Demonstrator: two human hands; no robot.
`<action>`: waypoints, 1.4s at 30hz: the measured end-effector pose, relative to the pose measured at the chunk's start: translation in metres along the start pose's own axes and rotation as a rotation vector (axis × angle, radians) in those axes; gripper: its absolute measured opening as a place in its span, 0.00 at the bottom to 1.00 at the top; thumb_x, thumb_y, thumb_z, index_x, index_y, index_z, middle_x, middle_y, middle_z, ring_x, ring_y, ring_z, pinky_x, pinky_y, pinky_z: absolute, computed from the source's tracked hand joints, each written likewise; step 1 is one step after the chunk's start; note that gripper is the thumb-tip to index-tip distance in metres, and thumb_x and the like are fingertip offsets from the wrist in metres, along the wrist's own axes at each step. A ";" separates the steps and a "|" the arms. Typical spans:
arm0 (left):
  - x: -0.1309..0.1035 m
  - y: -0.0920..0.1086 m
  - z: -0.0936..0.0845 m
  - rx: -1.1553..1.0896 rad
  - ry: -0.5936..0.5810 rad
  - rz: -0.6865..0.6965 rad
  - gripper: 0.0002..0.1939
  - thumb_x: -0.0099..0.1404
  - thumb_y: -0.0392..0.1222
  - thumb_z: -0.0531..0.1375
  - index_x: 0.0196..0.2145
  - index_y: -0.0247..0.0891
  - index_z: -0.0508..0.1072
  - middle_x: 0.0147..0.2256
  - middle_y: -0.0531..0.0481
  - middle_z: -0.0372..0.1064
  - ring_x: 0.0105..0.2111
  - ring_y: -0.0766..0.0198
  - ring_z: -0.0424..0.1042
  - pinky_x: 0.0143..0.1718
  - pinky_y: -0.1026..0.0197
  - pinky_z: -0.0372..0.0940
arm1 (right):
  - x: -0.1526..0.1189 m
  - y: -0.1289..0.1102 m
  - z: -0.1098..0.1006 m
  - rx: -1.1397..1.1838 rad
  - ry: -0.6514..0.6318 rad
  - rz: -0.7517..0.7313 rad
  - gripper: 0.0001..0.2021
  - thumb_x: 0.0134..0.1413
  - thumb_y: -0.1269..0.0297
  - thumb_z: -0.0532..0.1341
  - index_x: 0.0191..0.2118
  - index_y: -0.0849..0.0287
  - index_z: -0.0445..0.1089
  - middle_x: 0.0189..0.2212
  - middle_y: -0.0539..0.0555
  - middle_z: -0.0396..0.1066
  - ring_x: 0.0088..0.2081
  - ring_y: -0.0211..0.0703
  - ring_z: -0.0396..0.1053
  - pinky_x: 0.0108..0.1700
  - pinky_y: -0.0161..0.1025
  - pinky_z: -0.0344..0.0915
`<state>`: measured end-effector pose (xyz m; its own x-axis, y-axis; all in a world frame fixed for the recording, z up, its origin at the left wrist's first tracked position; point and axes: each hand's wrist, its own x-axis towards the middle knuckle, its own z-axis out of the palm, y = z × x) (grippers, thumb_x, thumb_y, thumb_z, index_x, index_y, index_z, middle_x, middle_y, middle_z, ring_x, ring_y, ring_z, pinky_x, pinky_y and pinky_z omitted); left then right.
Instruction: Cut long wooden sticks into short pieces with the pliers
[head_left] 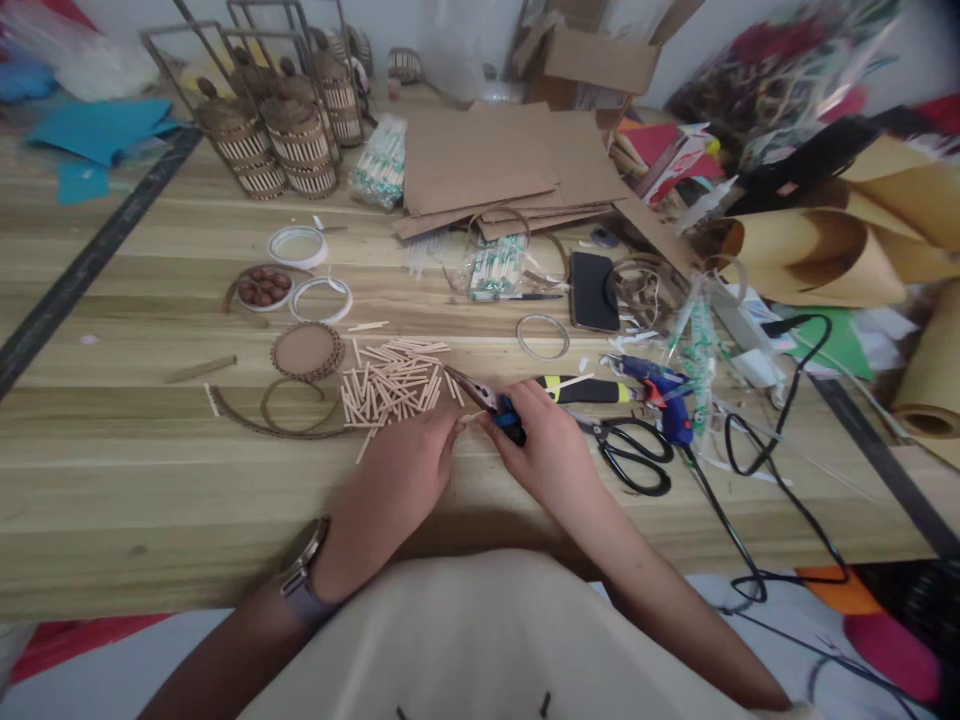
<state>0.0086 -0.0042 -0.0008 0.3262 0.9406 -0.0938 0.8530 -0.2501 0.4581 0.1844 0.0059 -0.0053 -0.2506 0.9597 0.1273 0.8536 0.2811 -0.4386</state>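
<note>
A pair of long-nosed pliers with dark metal jaws and blue-and-black grips (484, 394) sits in the right hand (541, 438), tilted, its nose pointing up and left toward a loose pile of short, pale, square-cut wooden sticks (394, 385). The sticks lie flat, crisscrossed at many angles — a few strays at the edges. One small pale piece of wood (471, 417), partly hidden, is pinched in the left hand's (409, 450) fingertips — just below the pliers.
</note>
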 end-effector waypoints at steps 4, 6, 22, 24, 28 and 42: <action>0.000 0.001 0.004 0.132 0.058 0.046 0.12 0.71 0.33 0.50 0.38 0.39 0.74 0.32 0.44 0.78 0.33 0.50 0.78 0.31 0.56 0.63 | -0.001 -0.001 0.004 -0.076 0.015 0.020 0.09 0.62 0.59 0.58 0.32 0.56 0.63 0.32 0.56 0.68 0.32 0.50 0.68 0.32 0.40 0.58; 0.000 0.001 0.005 0.181 0.079 0.066 0.12 0.70 0.33 0.51 0.36 0.39 0.74 0.30 0.45 0.77 0.32 0.50 0.78 0.30 0.55 0.62 | 0.000 -0.002 0.005 -0.109 0.002 0.030 0.09 0.62 0.58 0.58 0.32 0.56 0.64 0.32 0.56 0.69 0.33 0.50 0.68 0.32 0.40 0.58; 0.001 0.002 0.006 0.284 0.126 0.029 0.13 0.67 0.29 0.51 0.34 0.38 0.74 0.27 0.44 0.77 0.30 0.51 0.78 0.36 0.50 0.61 | 0.010 -0.008 0.013 -0.218 -0.108 0.095 0.09 0.64 0.59 0.57 0.38 0.59 0.67 0.37 0.59 0.72 0.36 0.52 0.71 0.34 0.41 0.57; 0.001 0.003 0.006 0.281 0.130 0.023 0.13 0.68 0.30 0.50 0.34 0.38 0.74 0.27 0.44 0.77 0.30 0.51 0.78 0.37 0.50 0.61 | 0.010 -0.009 0.015 -0.219 -0.108 0.095 0.08 0.63 0.59 0.57 0.38 0.59 0.66 0.37 0.59 0.72 0.36 0.52 0.71 0.33 0.40 0.57; 0.000 0.008 0.009 0.297 0.099 0.006 0.14 0.68 0.30 0.49 0.33 0.36 0.74 0.25 0.43 0.76 0.28 0.51 0.77 0.38 0.50 0.60 | 0.012 -0.012 0.020 -0.235 -0.089 0.115 0.09 0.63 0.58 0.57 0.37 0.58 0.67 0.36 0.59 0.72 0.34 0.51 0.70 0.33 0.40 0.56; 0.014 -0.019 -0.005 -0.788 -0.196 -0.160 0.16 0.71 0.49 0.50 0.32 0.39 0.70 0.31 0.48 0.78 0.32 0.58 0.77 0.36 0.60 0.67 | 0.010 0.012 -0.025 0.344 -0.236 -0.086 0.04 0.60 0.67 0.57 0.38 0.57 0.69 0.32 0.52 0.75 0.33 0.42 0.71 0.35 0.35 0.62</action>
<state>-0.0050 0.0150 -0.0066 0.3522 0.8760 -0.3295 0.3836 0.1860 0.9046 0.2037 0.0189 0.0127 -0.4459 0.8950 -0.0128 0.6329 0.3051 -0.7116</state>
